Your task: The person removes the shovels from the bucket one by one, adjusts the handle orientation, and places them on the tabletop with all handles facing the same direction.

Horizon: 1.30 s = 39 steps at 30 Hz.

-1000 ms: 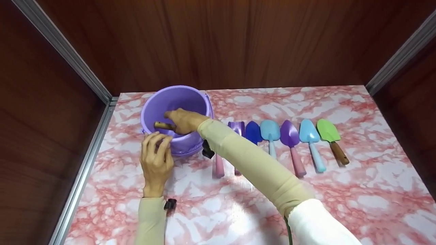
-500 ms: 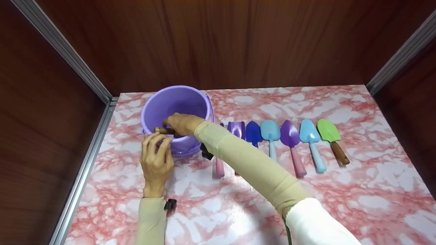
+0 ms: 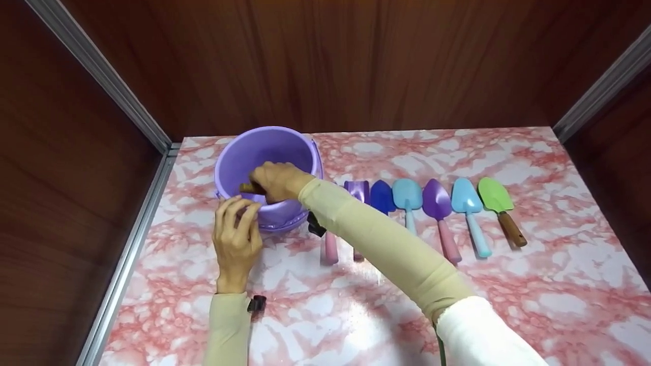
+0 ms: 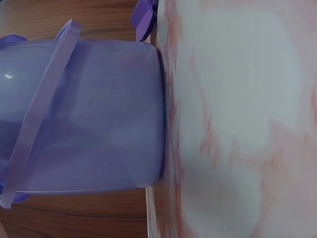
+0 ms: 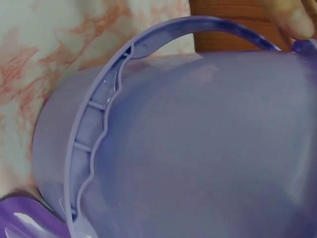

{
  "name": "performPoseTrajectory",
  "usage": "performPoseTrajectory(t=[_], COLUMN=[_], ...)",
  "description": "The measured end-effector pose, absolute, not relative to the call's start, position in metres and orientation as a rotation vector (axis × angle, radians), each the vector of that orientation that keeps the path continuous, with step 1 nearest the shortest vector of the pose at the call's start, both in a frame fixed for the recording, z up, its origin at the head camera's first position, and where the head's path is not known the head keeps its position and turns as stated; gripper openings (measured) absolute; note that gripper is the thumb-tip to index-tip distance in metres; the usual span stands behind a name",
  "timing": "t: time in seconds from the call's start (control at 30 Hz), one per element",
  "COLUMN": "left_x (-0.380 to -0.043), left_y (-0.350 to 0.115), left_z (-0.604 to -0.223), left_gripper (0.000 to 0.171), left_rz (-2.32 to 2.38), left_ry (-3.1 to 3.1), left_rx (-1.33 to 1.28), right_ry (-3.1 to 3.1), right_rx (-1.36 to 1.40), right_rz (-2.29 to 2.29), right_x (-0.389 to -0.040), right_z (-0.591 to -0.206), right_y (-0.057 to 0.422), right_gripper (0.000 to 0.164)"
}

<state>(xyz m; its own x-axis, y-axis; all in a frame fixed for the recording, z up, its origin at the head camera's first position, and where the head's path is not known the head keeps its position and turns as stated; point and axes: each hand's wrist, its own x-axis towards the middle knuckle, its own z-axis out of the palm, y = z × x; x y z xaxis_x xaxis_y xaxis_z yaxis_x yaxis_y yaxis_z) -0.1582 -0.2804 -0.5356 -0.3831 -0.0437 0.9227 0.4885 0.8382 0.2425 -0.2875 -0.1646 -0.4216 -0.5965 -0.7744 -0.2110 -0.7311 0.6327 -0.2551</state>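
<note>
A purple bucket (image 3: 285, 216) stands upright at the left rear of the table, its handle hanging down the outside near the front. My left hand (image 3: 235, 239) holds its front-left rim, fingers bent over the edge. Reaching in over the right side of the rim, my right hand (image 3: 279, 180) grips a brown wooden-handled tool (image 3: 250, 188). Only the handle's end shows past the fingers; the rest of the tool is hidden inside the bucket. In the left wrist view the bucket wall (image 4: 99, 119) fills the left half, and the right wrist view shows the bucket's side (image 5: 213, 144) close up.
Right of the bucket lies a row of garden trowels: a purple scoop (image 3: 357, 190), a dark blue trowel (image 3: 382, 197), light blue ones, a purple one (image 3: 437, 201) and a green one (image 3: 495, 195). My right forearm crosses over a pink handle (image 3: 331, 248). Dark wooden walls (image 3: 356, 66) enclose the table.
My right hand dipped a little lower in the bucket with the wooden-handled tool, then came slightly back up. My left hand stays at the rim. The head view has shifted slightly.
</note>
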Motion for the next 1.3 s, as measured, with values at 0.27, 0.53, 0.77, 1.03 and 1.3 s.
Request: performPoseTrajectory(t=[0.27,0.53,0.77,1.03,1.3], left_x=[-0.158,-0.157,-0.157,-0.159,-0.157], left_y=[-0.279,-0.28,-0.279,-0.278,-0.279], left_z=[-0.535,-0.533,-0.534,-0.535,-0.534], left_gripper=[0.019,0.017,0.017,0.018,0.017], left_rz=[-0.576,-0.604,-0.607,-0.585,-0.598], left_ry=[-1.886,-1.887,-1.899,-1.877,-1.892], left_rx=[-0.329,-0.323,-0.32,-0.337,-0.333], right_ry=[2.641,2.756,2.823,2.746,2.777], right_rx=[-1.277,-1.24,-1.147,-1.007,-1.055], right_rz=[-0.091,0.167,0.466,0.855,1.013], right_x=[-0.288,-0.282,-0.27,-0.258,-0.254], right_z=[-0.403,-0.39,-0.39,-0.394,-0.391], right_y=[-0.15,-0.142,-0.152,-0.168,-0.168], right_gripper=[0.034,0.027,0.03,0.039,0.038])
